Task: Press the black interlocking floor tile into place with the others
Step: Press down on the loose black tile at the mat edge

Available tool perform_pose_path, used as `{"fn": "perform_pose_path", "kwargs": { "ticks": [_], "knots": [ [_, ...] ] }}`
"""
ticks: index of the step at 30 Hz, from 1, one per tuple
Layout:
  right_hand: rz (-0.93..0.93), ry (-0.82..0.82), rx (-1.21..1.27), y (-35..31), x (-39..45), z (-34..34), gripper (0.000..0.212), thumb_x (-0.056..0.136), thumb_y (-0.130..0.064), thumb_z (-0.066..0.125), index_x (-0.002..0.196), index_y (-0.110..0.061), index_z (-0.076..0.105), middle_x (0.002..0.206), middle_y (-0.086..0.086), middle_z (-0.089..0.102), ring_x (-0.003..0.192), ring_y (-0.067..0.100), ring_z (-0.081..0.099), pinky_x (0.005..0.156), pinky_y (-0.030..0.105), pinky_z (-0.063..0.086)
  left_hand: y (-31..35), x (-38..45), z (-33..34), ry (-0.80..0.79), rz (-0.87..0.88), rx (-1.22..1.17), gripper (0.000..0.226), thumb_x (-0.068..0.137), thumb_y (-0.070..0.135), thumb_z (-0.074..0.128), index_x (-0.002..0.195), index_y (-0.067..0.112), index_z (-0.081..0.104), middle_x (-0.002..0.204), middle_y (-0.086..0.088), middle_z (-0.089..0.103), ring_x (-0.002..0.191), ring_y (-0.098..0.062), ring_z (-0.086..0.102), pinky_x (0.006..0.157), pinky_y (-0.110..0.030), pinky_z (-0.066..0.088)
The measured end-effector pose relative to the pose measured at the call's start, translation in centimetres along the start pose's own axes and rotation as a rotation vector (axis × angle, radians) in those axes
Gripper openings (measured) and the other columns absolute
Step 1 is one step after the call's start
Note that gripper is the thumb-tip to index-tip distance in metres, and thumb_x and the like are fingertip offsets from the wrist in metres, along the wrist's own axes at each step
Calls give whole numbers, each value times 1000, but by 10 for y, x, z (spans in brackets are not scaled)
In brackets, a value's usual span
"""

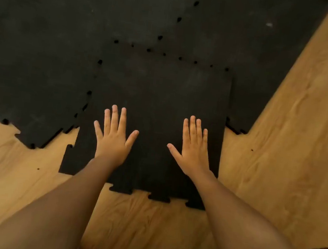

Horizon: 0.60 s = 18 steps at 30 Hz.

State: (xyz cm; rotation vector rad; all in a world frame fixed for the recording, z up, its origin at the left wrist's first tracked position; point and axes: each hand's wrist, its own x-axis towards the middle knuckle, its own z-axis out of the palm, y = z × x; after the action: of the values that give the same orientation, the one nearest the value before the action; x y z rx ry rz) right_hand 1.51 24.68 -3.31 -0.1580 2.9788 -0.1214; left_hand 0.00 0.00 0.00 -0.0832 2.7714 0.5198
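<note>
The wood floor [292, 139] is big and smooth, so the tile could slide on it when pushed. The black mat of joined tiles [45, 49] covers the far part. The loose floor tile [157, 103] lies at the mat's near edge, touching it at the far side and left side. Its left edge looks a bit crooked, so the little teeth may not line up and could bunch up or pop back out. The left hand [114, 137] and right hand [192, 148] lie flat on the tile, fingers spread, holding nothing. Both press near the middle, so the edges may stay up.
</note>
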Motion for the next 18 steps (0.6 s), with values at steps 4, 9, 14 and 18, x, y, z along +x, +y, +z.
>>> {"fn": "perform_pose_path", "kwargs": {
  "ticks": [4, 9, 14, 18],
  "knots": [
    [145, -113, -35, 3, -18, 27, 87, 92, -65, 29, 156, -16, -5, 162, 11, -9, 148, 28, -9, 118, 52, 6, -41, -11, 12, -176, -149, 79, 80, 95, 51, 40, 151, 28, -13, 159, -4, -25, 144, -27, -24, 115, -55, -6],
    [204, -186, -52, 32, -53, 33, 85, 94, -67, 33, 158, -21, 2, 163, 9, -6, 148, 28, -7, 117, 51, 4, -83, -31, -4, -157, -343, -7, 81, 93, 40, 54, 152, 34, -1, 161, -6, -17, 146, -31, -13, 115, -59, 5],
    [619, -157, 342, 42, -46, 18, 105, 86, -64, 61, 158, -24, -5, 163, 6, -8, 148, 27, -4, 117, 44, 11, -90, -17, -14, -77, -601, -386, 87, 86, 31, 68, 152, 29, 11, 156, -17, 22, 137, -42, 29, 109, -58, 30],
    [752, -80, 579, 34, -34, 1, 105, 82, -43, 79, 158, -25, 9, 162, 3, 12, 146, 23, 19, 112, 39, 30, -96, -4, -23, -63, -731, -370, 89, 80, 50, 68, 148, 10, 27, 143, -20, 44, 124, -40, 47, 100, -53, 42]
  ]
}}
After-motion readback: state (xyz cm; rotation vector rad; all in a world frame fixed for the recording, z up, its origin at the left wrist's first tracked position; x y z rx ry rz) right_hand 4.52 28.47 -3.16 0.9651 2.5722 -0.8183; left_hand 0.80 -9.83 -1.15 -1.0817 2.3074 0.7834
